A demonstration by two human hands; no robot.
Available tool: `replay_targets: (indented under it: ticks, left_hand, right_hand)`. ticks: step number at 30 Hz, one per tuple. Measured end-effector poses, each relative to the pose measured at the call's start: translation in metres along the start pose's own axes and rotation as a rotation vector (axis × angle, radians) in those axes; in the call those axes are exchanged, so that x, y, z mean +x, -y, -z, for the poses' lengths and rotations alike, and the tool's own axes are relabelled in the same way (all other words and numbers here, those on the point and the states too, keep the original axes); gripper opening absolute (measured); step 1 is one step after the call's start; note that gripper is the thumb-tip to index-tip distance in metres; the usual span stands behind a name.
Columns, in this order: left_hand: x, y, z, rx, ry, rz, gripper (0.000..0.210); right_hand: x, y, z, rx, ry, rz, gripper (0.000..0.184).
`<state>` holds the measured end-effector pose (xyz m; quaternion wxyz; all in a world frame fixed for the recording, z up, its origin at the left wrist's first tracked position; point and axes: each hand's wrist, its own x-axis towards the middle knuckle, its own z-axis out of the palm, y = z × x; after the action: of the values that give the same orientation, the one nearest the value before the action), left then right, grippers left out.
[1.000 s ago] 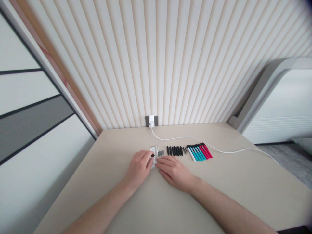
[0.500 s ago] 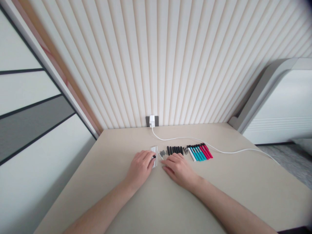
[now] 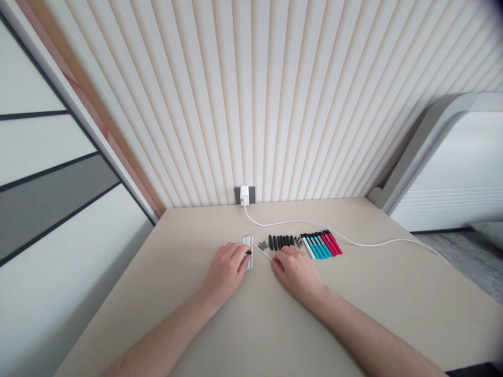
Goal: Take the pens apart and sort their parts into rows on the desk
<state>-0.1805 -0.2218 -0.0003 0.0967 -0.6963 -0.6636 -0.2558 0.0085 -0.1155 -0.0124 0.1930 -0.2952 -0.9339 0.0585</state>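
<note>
My left hand point(image 3: 227, 266) is closed, and a small black-ended pen part point(image 3: 249, 252) shows at its fingertips; the rest of that part is hidden. Partly under this hand lies a row of thin white pen refills point(image 3: 252, 246). Between thumb and fingers, my right hand point(image 3: 295, 267) pinches one thin white pen refill point(image 3: 262, 252), which slants up and left towards the left hand. Just beyond the right hand are a small pile of grey pieces point(image 3: 263, 245) and a row of black pen parts point(image 3: 281, 242).
Small dark metallic pieces point(image 3: 298, 241) sit beside a row of white, teal and red pen barrels point(image 3: 324, 245) with black ends. A white cable point(image 3: 353, 244) runs from a charger point(image 3: 244, 195) in the wall socket across the back of the table point(image 3: 204, 225).
My right hand has moved slightly right and closed on the white refill, whose near end has swung to the right. My left hand has stayed almost still.
</note>
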Motion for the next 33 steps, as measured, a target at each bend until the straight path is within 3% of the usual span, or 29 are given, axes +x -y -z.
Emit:
replay_targets:
  ticks: [11, 20, 33]
  left_hand:
    - [0.0, -0.001, 0.001, 0.013, 0.029, 0.009, 0.011]
    - [0.0, 0.002, 0.0, 0.062, 0.009, 0.037, 0.014]
    - [0.001, 0.003, 0.001, 0.07, 0.017, 0.057, 0.015]
  right_hand:
    - [0.001, -0.003, 0.002, 0.008, -0.087, -0.015, 0.017]
    - [0.007, -0.027, 0.008, 0.251, -0.135, -0.032, 0.017]
    - [0.008, -0.028, 0.011, 0.227, -0.146, 0.012, 0.019]
